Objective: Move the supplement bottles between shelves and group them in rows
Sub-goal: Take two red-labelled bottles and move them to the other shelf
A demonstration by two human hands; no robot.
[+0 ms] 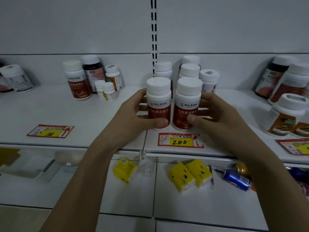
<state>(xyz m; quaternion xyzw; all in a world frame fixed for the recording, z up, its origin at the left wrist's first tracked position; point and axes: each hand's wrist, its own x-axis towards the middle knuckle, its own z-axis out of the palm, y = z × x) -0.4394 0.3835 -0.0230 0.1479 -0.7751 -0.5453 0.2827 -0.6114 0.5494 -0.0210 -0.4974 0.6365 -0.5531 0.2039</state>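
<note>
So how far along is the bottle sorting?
Partly done: matching white-capped bottles already stand behind. In hand: left hand and right hand each grip a red-labelled white bottle at the front. Left: a matching bottle sits among mixed ones.

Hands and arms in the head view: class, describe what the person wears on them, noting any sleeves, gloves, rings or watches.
Nothing is worn. The left hand and right hand are bare, with no gloves and no rings visible on the fingers. Both forearms are uncovered up to the bottom edge of the picture, so no sleeves show, and neither wrist carries a watch or band. The fingernails look short and unpainted.
</note>
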